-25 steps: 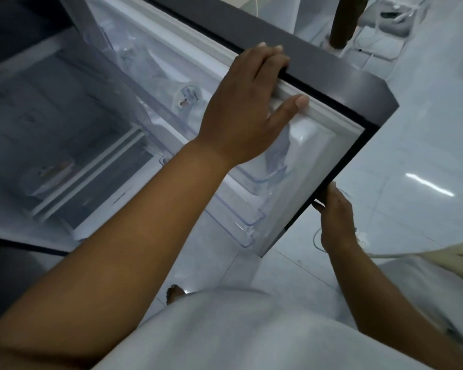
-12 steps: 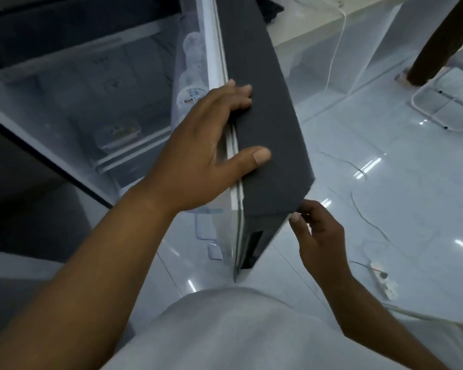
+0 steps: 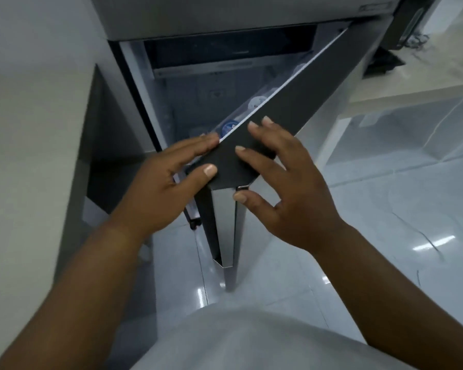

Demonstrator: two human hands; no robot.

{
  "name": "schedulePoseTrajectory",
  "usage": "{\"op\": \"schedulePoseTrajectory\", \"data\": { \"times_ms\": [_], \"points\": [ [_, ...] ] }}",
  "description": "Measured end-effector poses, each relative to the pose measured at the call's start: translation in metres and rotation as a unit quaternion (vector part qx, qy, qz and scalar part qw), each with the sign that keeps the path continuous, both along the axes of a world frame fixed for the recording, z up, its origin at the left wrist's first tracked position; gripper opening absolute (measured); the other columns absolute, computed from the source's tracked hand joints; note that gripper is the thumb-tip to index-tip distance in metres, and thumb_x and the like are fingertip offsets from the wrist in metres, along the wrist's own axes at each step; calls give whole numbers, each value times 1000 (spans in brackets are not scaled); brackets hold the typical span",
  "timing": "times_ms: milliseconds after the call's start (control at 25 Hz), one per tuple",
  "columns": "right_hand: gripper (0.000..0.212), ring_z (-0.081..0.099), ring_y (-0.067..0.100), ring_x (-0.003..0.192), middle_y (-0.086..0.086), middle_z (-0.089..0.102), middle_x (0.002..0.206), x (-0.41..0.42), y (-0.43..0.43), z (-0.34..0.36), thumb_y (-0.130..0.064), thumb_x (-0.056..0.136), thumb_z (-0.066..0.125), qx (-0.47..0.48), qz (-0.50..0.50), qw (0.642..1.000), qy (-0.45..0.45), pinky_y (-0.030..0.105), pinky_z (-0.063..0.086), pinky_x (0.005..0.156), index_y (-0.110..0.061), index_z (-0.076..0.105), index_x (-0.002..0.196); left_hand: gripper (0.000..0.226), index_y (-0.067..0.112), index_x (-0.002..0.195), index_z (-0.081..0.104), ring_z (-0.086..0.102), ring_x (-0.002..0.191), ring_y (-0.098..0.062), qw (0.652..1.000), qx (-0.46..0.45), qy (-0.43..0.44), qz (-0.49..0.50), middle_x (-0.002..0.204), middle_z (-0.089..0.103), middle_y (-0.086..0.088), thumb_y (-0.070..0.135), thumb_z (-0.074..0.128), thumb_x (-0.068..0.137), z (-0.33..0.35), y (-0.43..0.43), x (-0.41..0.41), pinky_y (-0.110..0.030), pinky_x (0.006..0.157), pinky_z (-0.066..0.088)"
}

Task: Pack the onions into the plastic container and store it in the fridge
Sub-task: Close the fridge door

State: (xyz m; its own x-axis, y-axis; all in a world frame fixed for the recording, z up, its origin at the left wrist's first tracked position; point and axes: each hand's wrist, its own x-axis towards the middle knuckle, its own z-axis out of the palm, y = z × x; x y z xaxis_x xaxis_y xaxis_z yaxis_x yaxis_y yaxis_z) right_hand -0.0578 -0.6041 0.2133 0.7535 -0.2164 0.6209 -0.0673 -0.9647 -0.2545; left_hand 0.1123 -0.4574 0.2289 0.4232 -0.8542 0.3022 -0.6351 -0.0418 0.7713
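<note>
The dark grey fridge door [image 3: 300, 102] stands partly open, leaving a narrow wedge of gap to the fridge's inside [image 3: 198, 94]. My left hand [image 3: 158, 190] grips the door's near top corner, fingers over the inner edge and thumb on top. On the same corner rests my right hand [image 3: 292, 190], its fingers spread on the top face and its thumb against the outer front face. Neither the onions nor the plastic container shows through the gap.
Bottle caps [image 3: 230, 126] on the door's inner shelf show through the gap. A pale wall [image 3: 38, 116] rises at left. A white counter [image 3: 412, 89] stands at right, above a glossy tiled floor with a thin cable [image 3: 422, 243].
The door has swung from wide open to nearly shut. My left hand stayed on its top corner. My right hand rose from the door's lower edge onto the top corner.
</note>
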Motion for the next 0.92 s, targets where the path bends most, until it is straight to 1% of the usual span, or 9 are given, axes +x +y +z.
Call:
{"op": "schedulePoseTrajectory", "data": {
  "times_ms": [120, 240, 280, 360, 480, 600, 680, 800, 920],
  "points": [
    [51, 38, 24, 140, 8, 50, 145, 53, 7, -5, -36, 93, 58, -25, 14, 999, 31, 44, 20, 121, -12, 51, 137, 38, 33, 131, 54, 55, 116, 5, 984, -61, 82, 148, 125, 62, 13, 37, 51, 93, -20, 20, 13, -5, 91, 42],
    [55, 34, 23, 142, 8, 45, 148, 104, 10, -9, -33, 92, 59, -41, -3, 998, 38, 46, 17, 122, -13, 44, 142, 44, 39, 138, 42, 46, 124, 9, 965, -61, 159, 201, 137, 52, 18, 37, 51, 95, -48, 29, 23, 0, 92, 38],
    [57, 33, 24, 142, 8, 44, 149, 120, 10, -9, -33, 92, 59, -47, -11, 998, 41, 46, 17, 122, -13, 43, 143, 49, 39, 142, 37, 42, 129, 6, 961, -43, 187, 200, 145, 45, 17, 39, 51, 95, -58, 28, 26, -4, 97, 37],
    [61, 31, 25, 143, 9, 41, 151, 149, 10, -8, -33, 91, 59, -63, -19, 996, 53, 46, 15, 122, -12, 39, 145, 60, 40, 149, 24, 31, 140, -4, 948, 10, 252, 193, 156, 30, 15, 43, 50, 95, -76, 23, 37, -24, 111, 31],
    [70, 24, 27, 146, 10, 34, 155, 189, 7, -6, -37, 89, 60, -91, -30, 992, 83, 47, 11, 122, -10, 32, 148, 66, 43, 150, 12, 18, 147, -14, 926, 46, 325, 184, 161, 16, 13, 54, 44, 94, -92, 9, 73, -41, 118, 20],
    [80, 14, 28, 149, 11, 26, 158, 224, 4, -5, -42, 87, 61, -108, -44, 988, 104, 47, 3, 123, -8, 25, 150, 73, 47, 149, 4, 15, 148, -17, 921, 52, 341, 180, 162, 11, 13, 62, 44, 89, -101, -4, 116, -41, 114, 20],
    [84, 11, 30, 150, 13, 24, 159, 245, 3, -7, -43, 87, 61, -112, -57, 987, 104, 49, 2, 122, -6, 22, 150, 74, 51, 147, 1, 15, 148, -21, 917, 57, 350, 180, 162, 10, 12, 62, 45, 88, -107, -14, 139, -42, 113, 22],
    [88, 6, 31, 150, 13, 19, 161, 272, -4, -10, -47, 86, 58, -121, -67, 985, 103, 49, 1, 122, -4, 17, 151, 70, 50, 146, -1, 18, 147, -26, 900, 63, 381, 200, 163, 10, 7, 43, 45, 94, -114, -34, 167, -47, 114, 23],
    [91, 1, 31, 151, 13, 11, 163, 291, -18, -16, -48, 87, 56, -148, -52, 982, 104, 48, -2, 122, -5, 9, 153, 75, 45, 149, -1, 22, 146, -27, 880, 43, 419, 219, 163, 12, 3, 30, 45, 92, -117, -47, 188, -47, 116, 23]
  ]
}}
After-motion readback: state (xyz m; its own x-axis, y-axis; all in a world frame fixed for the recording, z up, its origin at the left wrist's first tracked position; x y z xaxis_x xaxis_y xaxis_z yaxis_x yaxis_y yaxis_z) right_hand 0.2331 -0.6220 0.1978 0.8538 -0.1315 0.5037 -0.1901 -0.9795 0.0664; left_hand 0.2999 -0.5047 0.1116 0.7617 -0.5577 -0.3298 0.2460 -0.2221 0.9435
